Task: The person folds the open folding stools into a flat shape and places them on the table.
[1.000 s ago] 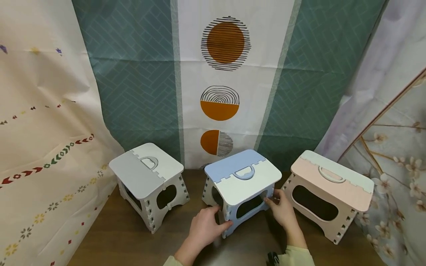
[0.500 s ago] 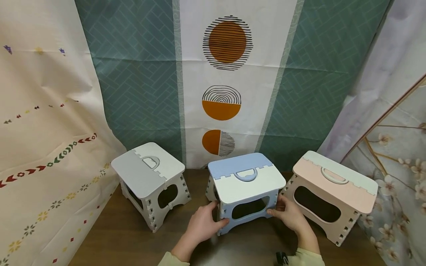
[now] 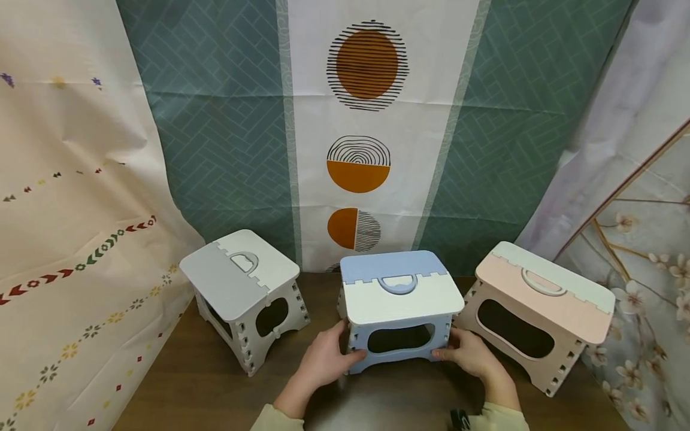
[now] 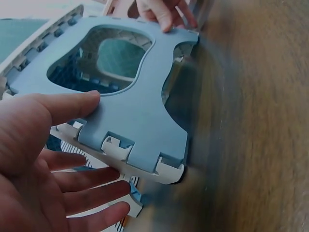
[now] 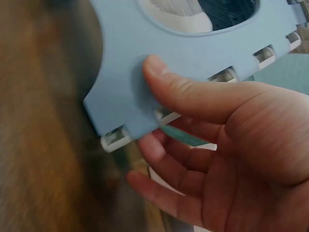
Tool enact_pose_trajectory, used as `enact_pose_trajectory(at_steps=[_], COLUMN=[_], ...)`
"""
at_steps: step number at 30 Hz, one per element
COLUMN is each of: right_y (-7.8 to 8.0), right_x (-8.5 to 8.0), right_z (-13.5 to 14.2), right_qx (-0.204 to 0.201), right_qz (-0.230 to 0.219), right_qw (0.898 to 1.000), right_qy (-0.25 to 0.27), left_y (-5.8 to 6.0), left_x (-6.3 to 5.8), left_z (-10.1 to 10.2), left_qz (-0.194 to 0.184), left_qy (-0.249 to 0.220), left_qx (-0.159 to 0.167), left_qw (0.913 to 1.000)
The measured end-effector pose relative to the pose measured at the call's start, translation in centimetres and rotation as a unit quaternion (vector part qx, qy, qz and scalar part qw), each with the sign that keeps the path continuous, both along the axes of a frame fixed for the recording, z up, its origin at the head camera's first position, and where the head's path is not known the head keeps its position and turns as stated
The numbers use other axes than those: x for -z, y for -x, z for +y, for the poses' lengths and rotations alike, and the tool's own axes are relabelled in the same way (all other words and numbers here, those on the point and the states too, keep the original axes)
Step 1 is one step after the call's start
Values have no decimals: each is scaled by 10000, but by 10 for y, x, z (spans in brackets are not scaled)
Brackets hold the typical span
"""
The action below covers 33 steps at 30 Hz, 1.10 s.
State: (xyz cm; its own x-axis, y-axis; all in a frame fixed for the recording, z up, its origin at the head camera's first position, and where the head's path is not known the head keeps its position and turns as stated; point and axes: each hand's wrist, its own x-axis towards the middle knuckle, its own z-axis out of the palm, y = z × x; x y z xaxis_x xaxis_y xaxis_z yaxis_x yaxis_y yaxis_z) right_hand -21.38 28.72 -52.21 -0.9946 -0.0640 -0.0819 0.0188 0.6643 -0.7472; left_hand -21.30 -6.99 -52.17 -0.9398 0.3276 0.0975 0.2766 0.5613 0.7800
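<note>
A blue and white folding step stool (image 3: pixel 401 302) stands unfolded in the middle of the head view, its blue front panel facing me. My left hand (image 3: pixel 326 356) grips its left front leg. In the left wrist view, the thumb of that left hand (image 4: pixel 58 145) lies on the blue panel, with the other fingers by the white side. At the right front leg is my right hand (image 3: pixel 471 353). Its thumb presses the panel in the right wrist view, while the fingers of the right hand (image 5: pixel 207 125) bend behind the edge, partly hidden.
A grey and white folding stool (image 3: pixel 239 278) stands to the left. On the right, close to my right hand, is a pink and pale green folding stool (image 3: pixel 544 293). All three rest on a brown wooden surface (image 3: pixel 215 395). Patterned cloth (image 3: pixel 232 149) hangs behind.
The blue and white stool has turned so its front panel faces me more squarely, and it has shifted slightly right. Both hands have moved with it. The other stools have stayed put.
</note>
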Motion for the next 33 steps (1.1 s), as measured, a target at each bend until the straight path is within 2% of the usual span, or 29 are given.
enact_pose_trajectory(at_steps=[9, 15, 20, 26, 33], right_y=[-9, -14, -18, -19, -16], right_x=[11, 14, 15, 16, 20], right_z=[0, -1, -5, -12, -22], right_qx=[-208, -248, -79, -24, 241], right_qz=[26, -41, 7, 123, 183], right_qw=[9996, 9991, 9991, 9990, 9986], right_qy=[190, 345, 422, 428, 444], left_y=[11, 14, 14, 15, 18], left_x=[6, 4, 2, 5, 7], left_z=[-12, -16, -20, -25, -27], left_qz=[-166, -367, -274, -350, -60], left_qy=[-415, -291, -5, -207, -79], left_qx=[241, 156, 159, 183, -10], left_qw=[9987, 9988, 9995, 9990, 10000])
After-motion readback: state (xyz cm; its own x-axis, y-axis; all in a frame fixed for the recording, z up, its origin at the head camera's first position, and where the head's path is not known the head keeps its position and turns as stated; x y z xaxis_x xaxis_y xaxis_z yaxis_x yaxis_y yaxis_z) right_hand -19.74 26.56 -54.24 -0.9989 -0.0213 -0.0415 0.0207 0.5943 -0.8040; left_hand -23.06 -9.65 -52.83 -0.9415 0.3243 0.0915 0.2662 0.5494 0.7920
